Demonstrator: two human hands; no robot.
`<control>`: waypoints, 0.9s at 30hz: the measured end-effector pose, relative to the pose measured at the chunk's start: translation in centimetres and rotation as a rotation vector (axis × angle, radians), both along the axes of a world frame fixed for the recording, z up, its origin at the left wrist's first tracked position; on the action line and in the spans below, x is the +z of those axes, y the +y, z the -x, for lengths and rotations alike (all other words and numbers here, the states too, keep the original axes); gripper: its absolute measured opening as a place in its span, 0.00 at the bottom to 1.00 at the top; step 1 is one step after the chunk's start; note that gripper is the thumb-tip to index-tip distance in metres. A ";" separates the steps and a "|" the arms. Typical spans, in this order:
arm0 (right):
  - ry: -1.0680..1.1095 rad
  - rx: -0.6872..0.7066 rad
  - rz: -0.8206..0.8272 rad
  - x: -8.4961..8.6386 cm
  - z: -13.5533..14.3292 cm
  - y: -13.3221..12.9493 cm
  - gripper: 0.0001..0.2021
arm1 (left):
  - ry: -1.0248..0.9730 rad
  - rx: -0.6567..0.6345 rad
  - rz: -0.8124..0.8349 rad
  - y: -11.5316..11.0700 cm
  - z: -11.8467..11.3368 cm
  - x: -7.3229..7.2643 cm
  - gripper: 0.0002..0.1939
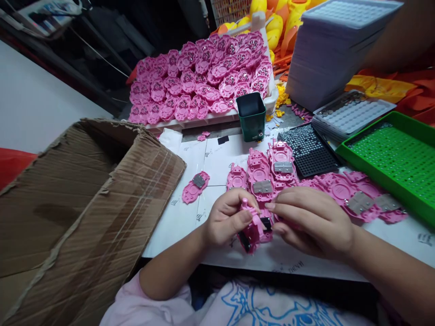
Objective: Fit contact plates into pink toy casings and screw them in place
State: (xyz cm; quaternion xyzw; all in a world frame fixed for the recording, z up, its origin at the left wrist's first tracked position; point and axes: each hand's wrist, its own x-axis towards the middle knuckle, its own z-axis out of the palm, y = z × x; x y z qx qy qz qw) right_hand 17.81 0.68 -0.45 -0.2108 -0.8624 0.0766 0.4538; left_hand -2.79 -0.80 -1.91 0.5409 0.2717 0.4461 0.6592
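Near the table's front edge, my left hand point(229, 218) grips a pink plastic part point(249, 233) with black pieces in it, tilted on its side. My right hand point(312, 222) is curled close to the right side of that part; whatever lies between its fingertips is too small to make out. Behind my hands are several pink casings point(261, 174) with grey plates on them, and more pink casings point(350, 192) spread to the right. A single pink casing point(196, 186) with a grey plate lies apart on the left.
An open cardboard box point(136, 203) stands at the left. Behind are a white tray point(200, 121) of pink casings and a dark green cup point(252, 120). A black tray point(309, 151), a bright green tray point(390, 163) and tall stacked white trays point(322, 54) stand at the right.
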 end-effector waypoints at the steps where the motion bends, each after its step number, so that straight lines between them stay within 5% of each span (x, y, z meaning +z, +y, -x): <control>1: -0.002 -0.002 0.002 0.0 0.0 0.0 0.10 | -0.013 -0.002 0.001 0.0 0.0 0.0 0.09; 14: -0.022 0.044 0.025 0.5 0.1 -0.4 0.07 | -0.016 0.025 -0.094 0.0 -0.3 0.4 0.06; 19: 0.000 0.024 -0.025 0.2 0.3 -0.9 0.14 | -0.067 -0.078 -0.139 0.1 -0.5 0.6 0.08; 27: 0.044 -0.034 0.039 0.7 0.3 -1.8 0.10 | 0.099 -0.010 -0.149 -0.4 -0.5 0.8 0.09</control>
